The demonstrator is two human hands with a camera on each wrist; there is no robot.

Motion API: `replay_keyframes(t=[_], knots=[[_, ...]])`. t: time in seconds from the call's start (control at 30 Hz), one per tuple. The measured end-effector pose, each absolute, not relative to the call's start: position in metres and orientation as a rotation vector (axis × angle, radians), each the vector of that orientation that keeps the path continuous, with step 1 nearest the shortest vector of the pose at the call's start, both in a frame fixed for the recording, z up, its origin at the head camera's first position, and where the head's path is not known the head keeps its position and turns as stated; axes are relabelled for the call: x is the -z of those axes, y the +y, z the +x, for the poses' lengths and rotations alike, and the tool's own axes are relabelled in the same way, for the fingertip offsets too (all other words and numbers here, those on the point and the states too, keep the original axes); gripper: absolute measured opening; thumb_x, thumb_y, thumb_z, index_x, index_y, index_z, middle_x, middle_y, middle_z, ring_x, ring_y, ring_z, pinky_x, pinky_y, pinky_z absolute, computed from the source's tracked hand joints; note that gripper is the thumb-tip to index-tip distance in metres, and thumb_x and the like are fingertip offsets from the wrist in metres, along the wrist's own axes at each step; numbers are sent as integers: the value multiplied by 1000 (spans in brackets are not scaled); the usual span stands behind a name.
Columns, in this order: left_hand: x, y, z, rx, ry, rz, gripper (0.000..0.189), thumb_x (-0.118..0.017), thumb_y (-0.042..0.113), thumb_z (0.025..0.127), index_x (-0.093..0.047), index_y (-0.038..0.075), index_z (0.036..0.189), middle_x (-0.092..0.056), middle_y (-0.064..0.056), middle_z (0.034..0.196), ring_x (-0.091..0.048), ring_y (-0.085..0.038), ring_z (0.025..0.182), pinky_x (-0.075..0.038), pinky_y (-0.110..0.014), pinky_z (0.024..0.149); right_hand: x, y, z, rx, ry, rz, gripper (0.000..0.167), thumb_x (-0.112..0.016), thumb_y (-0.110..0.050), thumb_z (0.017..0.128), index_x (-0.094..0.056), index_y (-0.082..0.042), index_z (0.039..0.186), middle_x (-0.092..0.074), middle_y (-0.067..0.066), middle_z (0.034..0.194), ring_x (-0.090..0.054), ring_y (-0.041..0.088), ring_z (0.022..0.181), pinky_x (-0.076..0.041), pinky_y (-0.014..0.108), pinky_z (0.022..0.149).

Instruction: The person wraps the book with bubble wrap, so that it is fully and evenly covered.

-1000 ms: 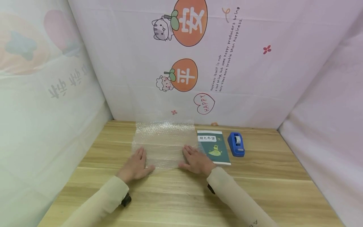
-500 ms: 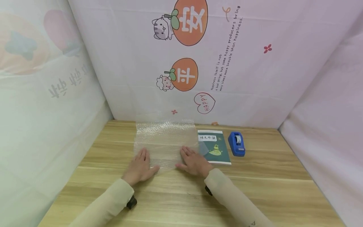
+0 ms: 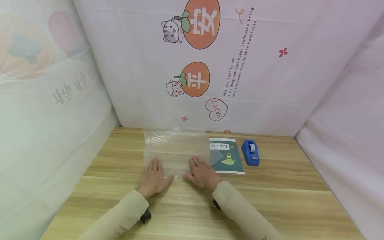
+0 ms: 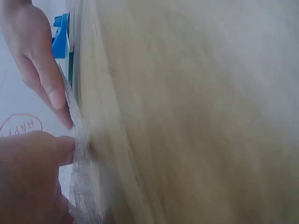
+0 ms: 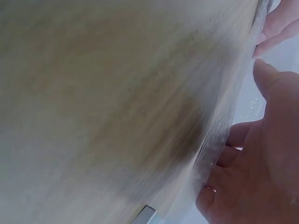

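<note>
A clear sheet of bubble wrap (image 3: 177,146) lies on the wooden table, its far end reaching the back wall. My left hand (image 3: 154,178) rests flat on its near left part, fingers straight and pointing away from me. On the near right part my right hand (image 3: 203,173) lies with straight fingers, thumb turned inward. The two thumbs point toward each other with a small gap between them. In the left wrist view the wrap's near edge (image 4: 81,172) runs beneath both hands. The right wrist view has the right hand (image 5: 261,163) touching the wrap (image 5: 210,144) with its fingertips.
A green booklet (image 3: 235,163) lies just right of the wrap, whose corner overlaps its left side. Beyond it stands a blue tape dispenser (image 3: 250,153) with a roll of tape. Printed cloth walls (image 3: 258,110) enclose the wooden table (image 3: 270,206) at the back and both sides.
Both hands have slid inward over the wrap, the left one to the right and the right one slightly left. More of the wrap's corner now shows over the booklet.
</note>
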State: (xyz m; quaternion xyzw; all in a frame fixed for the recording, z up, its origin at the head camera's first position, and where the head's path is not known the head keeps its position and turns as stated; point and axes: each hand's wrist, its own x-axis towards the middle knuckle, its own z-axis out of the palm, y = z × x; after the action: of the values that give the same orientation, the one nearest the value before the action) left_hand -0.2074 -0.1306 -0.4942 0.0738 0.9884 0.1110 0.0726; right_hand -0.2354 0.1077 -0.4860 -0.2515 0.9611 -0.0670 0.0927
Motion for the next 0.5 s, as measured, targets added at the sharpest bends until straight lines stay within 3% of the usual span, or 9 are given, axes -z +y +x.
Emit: replay_keyframes(t=[0.5], knots=[[480, -140, -212, -417, 2920, 316, 94, -48, 53, 107, -19, -20, 159, -15, -39, 170, -16, -52, 161, -18, -57, 135, 485, 114, -235, 105, 2832, -719, 89, -48, -61, 107, -26, 3, 165, -24, 20, 175, -24, 33, 164, -27, 46, 134]])
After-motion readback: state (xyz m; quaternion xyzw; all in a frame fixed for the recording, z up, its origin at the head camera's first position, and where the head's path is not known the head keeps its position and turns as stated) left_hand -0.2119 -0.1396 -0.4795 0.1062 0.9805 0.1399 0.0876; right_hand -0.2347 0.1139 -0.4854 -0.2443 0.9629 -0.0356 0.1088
